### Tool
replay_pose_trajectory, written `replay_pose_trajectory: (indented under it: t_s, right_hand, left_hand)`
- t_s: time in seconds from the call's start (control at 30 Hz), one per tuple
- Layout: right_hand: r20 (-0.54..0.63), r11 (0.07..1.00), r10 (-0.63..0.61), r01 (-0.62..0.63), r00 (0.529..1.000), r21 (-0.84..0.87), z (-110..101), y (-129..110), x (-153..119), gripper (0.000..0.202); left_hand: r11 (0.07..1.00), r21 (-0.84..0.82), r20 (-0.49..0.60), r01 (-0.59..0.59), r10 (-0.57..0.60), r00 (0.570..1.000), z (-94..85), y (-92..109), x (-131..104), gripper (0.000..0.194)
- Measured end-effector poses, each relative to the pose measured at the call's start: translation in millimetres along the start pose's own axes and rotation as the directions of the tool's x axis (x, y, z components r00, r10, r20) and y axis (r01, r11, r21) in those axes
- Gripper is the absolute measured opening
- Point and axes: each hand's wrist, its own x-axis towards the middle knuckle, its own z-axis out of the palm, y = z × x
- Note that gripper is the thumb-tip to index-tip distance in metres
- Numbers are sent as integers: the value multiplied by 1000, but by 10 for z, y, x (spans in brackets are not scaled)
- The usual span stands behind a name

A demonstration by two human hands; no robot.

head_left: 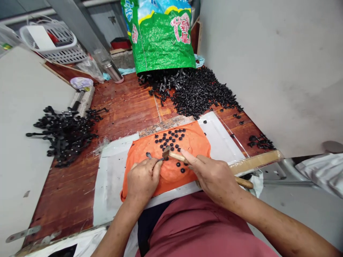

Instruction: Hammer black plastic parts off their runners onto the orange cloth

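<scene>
My right hand is wrapped round the wooden handle of a small hammer. The hammer's metal head is over a small black part at the fingertips of my left hand. That left hand pinches a slim black plastic piece, one end of which sticks up past the fingers. Both hands are over an orange cloth spread on the work surface. Several round black caps lie on the cloth, most of them grouped beyond the hammer head. My fingers hide part of the pinched piece.
A green printed bag stands at the back, with black parts spilling out. Beside it is a heap of small black caps. Linked black pieces are piled at left, near a steel flask and white basket. Another wooden handle lies by my right wrist.
</scene>
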Motion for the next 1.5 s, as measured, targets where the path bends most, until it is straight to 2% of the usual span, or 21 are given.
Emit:
replay_pose_trajectory:
  t_s: [0.07, 0.23, 0.3, 0.37, 0.4, 0.43, 0.47, 0.53, 0.6, 0.67, 0.83, 0.93, 1.0, 1.07, 1.17, 1.23, 1.3, 1.4, 1.5]
  right_hand:
    - [-29, 1000, -7, 7, 1000, 8, -3, -6, 2, 55]
    - [137, 989, 45, -25, 989, -147, -6, -53, 38, 62]
    - [90, 997, 36, -30, 995, -67, -35, -44, 33, 59]
    - [-37, 993, 43, -38, 998, 113, -94, -20, 23, 52]
    - [-96, 975, 67, -44, 993, 219, -133, -7, 24, 49]
    - [-133, 946, 99, -52, 986, 320, -172, 3, 32, 47]
    - [-135, 910, 130, -65, 982, 409, -207, 8, 47, 43]
    - [-54, 836, 158, -105, 986, 538, -245, -9, 93, 28]
    - [60, 774, 143, -150, 988, 615, -226, -63, 140, 10]
    - [125, 725, 110, -166, 986, 669, -155, -145, 172, 10]
    - [153, 614, -2, -120, 988, 780, 68, -343, 213, 15]
    - [191, 567, 8, -161, 982, 808, 147, -381, 249, 10]
    - [222, 501, 61, -222, 973, 836, 173, -367, 271, 6]
    - [276, 409, 120, -301, 953, 861, 178, -332, 285, 10]
    - [339, 316, 144, -368, 930, 874, 140, -273, 288, 17]
    - [342, 302, 140, -369, 929, 879, 98, -243, 274, 17]
    - [322, 308, 158, -356, 934, 882, 64, -221, 250, 17]
    - [292, 304, 186, -338, 938, 891, 61, -192, 201, 19]
    - [326, 238, 194, -367, 925, 899, 102, -165, 149, 21]
  left_hand:
    - [1000, -17, -5, 3, -3, 1000, -3, 3, 3, 35]
    - [998, -56, 25, 38, -37, 999, -24, 30, 16, 36]
    - [987, -142, 39, 80, -75, 996, -35, 23, 18, 34]
    - [933, -325, 49, 151, -142, 989, -55, -4, 19, 31]
    - [869, -453, 66, 201, -192, 979, -73, -22, 21, 31]
    - [766, -591, 99, 254, -244, 965, -97, -39, 25, 33]
    - [625, -717, 154, 307, -288, 945, -128, -52, 30, 35]
    - [304, -868, 293, 393, -326, 899, -204, -58, 48, 39]
    - [62, -899, 396, 434, -313, 863, -277, -28, 65, 42]
    - [-60, -892, 445, 449, -302, 843, -324, 32, 71, 44]
    - [-203, -893, 447, 402, -298, 843, -310, 201, 0, 51]
    - [-234, -901, 425, 366, -309, 851, -284, 231, -71, 51]
    - [-208, -897, 438, 390, -293, 850, -277, 211, -118, 54]
    - [-135, -881, 474, 454, -264, 840, -281, 170, -168, 60]
    - [35, -852, 491, 523, -295, 820, -308, 86, -256, 69]
    - [115, -850, 452, 515, -345, 823, -338, 22, -322, 68]
    - [150, -867, 391, 475, -387, 835, -366, -42, -389, 66]
    - [163, -898, 294, 410, -471, 832, -375, -110, -474, 64]
    - [160, -908, 259, 386, -510, 820, -333, -122, -516, 60]
